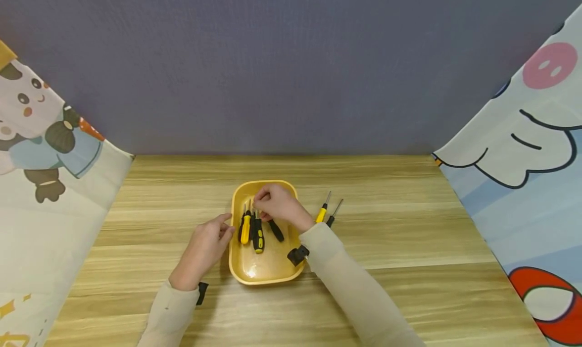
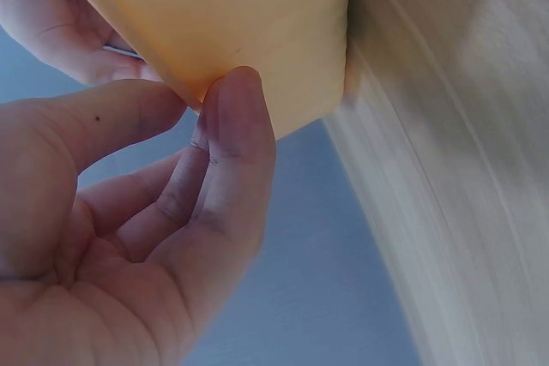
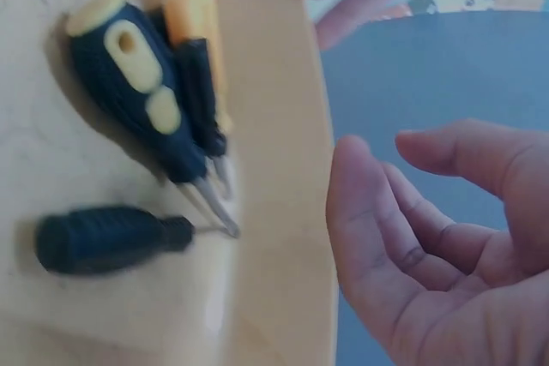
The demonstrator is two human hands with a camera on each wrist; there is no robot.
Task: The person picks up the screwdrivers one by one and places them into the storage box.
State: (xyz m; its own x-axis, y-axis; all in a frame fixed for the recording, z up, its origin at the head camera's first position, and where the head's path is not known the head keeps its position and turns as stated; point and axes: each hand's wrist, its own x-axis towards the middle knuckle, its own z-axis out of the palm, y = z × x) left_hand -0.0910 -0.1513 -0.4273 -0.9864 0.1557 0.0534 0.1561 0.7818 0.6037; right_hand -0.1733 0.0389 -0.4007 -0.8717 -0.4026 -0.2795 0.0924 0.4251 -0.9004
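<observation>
A yellow plastic basin [image 1: 273, 264] holds several screwdrivers. Among them are a thick black-and-yellow screwdriver [image 1: 258, 239], a yellow-handled one [image 1: 246, 229] and a black-handled one [image 1: 276, 231] lying apart at an angle. My left hand [image 1: 208, 243] pinches the basin's left rim, its thumb at the edge and its index finger against the outer wall in the left wrist view. Over the far part of the basin is my right hand [image 1: 280, 204], near the screwdriver tips. In the right wrist view its thumb and fingers stand apart, with nothing between them.
To the right of the basin, a yellow-handled screwdriver [image 1: 322, 213] and a black-handled screwdriver [image 1: 331, 219] lie on the wooden table [image 1: 400, 226], partly behind the right forearm. A grey panel [image 1: 282, 84] rises at the back, and printed cloths hang at both sides.
</observation>
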